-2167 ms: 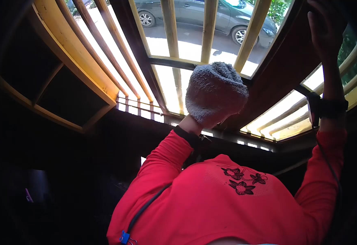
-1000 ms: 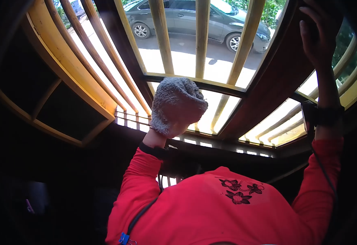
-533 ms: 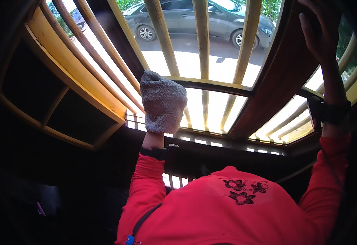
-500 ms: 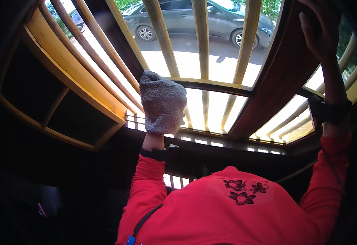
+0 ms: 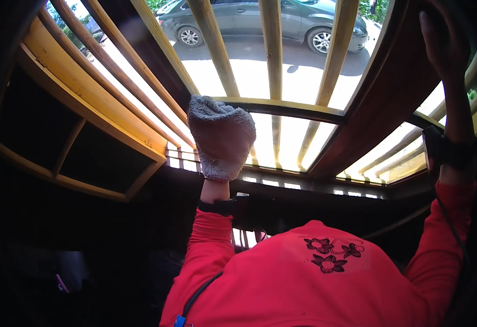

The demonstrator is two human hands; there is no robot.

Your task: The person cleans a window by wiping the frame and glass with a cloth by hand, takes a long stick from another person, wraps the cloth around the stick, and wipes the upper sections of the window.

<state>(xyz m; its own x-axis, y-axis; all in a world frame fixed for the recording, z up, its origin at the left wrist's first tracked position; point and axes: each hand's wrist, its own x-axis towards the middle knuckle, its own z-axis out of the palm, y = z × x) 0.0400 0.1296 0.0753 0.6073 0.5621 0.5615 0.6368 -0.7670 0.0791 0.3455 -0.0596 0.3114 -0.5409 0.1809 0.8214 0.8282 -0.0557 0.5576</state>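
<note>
Where wooden slats point(image 5: 272, 54) curve, left hand point(image 5: 223, 139) inside nubby grey cloth point(image 5: 214, 111) (grip unclear), right hand point(image 5: 447, 48) open by dark timber point(image 5: 383, 109).

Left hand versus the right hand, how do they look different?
The left hand is covered by a grey fluffy cloth, while the right hand is bare. The left hand's fingers are hidden, while some of the right hand's show, in shadow. The right hand is higher in view than the left. Both wrists wear dark bands.
</note>
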